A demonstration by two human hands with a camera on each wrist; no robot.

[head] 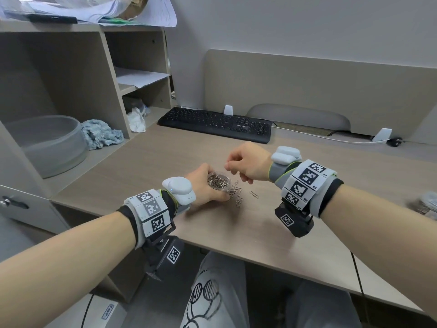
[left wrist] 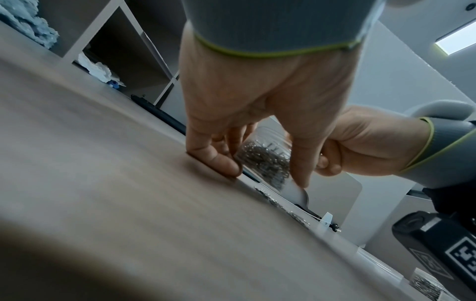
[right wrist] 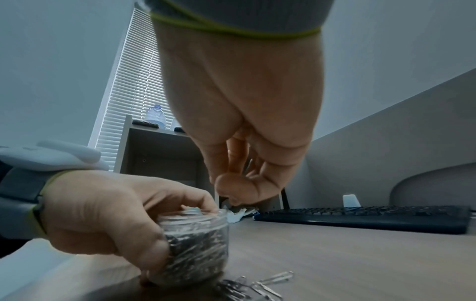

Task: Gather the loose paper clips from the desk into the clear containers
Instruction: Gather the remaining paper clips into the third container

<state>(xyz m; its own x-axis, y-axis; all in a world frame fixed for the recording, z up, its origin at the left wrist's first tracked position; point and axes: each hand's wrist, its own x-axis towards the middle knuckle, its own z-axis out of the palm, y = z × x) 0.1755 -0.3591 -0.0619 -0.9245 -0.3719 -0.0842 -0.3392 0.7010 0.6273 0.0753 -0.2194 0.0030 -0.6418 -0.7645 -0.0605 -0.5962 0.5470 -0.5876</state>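
Observation:
A small round clear container [head: 219,181], nearly full of silver paper clips, stands on the desk. My left hand [head: 203,185] grips it, with fingers and thumb curled round its wall [right wrist: 198,246]. My right hand [head: 234,165] hovers just above its open mouth, fingertips bunched in a pinch; a thin metal glint between the fingers [right wrist: 240,169] looks like a paper clip. Several loose paper clips [head: 238,196] lie on the desk right of the container, and a single one [head: 254,194] lies further right. The loose clips [right wrist: 260,285] lie at the container's foot.
A black keyboard [head: 215,124] lies at the back of the desk [head: 283,221]. A shelf unit on the left holds a grey basin [head: 47,143] and a blue cloth [head: 101,133]. Another container of clips [head: 425,204] sits blurred at the right edge.

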